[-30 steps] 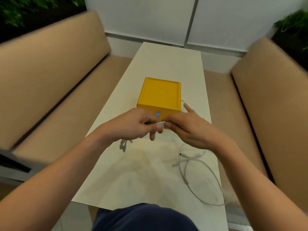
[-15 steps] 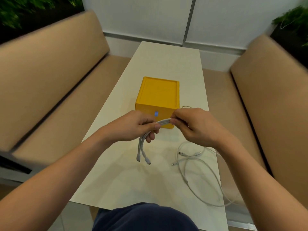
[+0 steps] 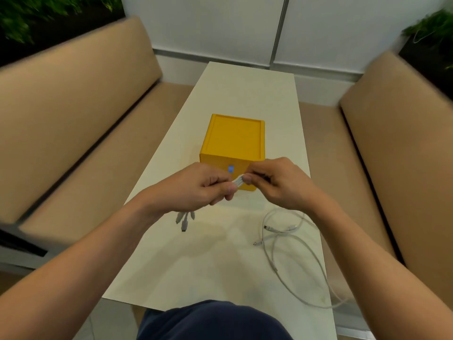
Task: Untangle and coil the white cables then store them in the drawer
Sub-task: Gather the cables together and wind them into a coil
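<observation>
Both hands meet just in front of the yellow drawer box point(image 3: 232, 141) on the worktop point(image 3: 247, 94), the left hand point(image 3: 196, 186) and the right hand point(image 3: 279, 182) each pinching a folded bundle of white cable point(image 3: 238, 183) between them. Its plug ends point(image 3: 184, 220) dangle below the left hand. A second white cable point(image 3: 294, 244) lies loose on the worktop by the right forearm.

We are working from one wide-angle view only, worn on the person's head and looking forward and down along a white table point(image 3: 247, 94). The camera is sitting close above the near end, with both forearms reaching in from the bottom corners. It is facing the far wall point(image 3: 201, 23), and benches are bending along the left point(image 3: 73, 99) and right point(image 3: 402, 123) edges.
</observation>
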`<state>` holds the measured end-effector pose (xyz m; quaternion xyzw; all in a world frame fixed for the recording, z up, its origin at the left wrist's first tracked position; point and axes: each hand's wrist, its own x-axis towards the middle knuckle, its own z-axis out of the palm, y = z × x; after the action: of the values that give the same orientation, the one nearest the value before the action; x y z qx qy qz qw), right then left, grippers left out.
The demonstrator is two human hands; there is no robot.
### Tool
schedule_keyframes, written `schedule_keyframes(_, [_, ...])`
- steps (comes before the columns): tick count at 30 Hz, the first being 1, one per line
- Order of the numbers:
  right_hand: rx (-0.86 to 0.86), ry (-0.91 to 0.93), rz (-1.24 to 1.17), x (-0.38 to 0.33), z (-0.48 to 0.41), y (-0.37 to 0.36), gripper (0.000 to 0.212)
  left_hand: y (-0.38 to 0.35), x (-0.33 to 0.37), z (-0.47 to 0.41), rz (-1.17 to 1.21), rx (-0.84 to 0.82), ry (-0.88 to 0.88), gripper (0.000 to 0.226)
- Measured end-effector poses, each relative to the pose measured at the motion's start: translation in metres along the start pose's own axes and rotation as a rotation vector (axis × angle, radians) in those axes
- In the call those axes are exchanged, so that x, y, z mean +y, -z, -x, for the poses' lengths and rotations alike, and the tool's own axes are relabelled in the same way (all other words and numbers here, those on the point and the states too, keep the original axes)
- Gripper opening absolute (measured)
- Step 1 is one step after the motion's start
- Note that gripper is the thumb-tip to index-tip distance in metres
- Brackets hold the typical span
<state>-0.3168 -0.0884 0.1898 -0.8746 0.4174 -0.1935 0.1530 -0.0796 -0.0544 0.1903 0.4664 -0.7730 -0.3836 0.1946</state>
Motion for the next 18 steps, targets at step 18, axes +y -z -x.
schedule_keyframes(18, [-0.094, -0.017, -0.048, -0.011, 0.009, 0.004, 0.027, -0.003, 0.013, -0.007, -0.002, 0.072, 0.021, 0.024])
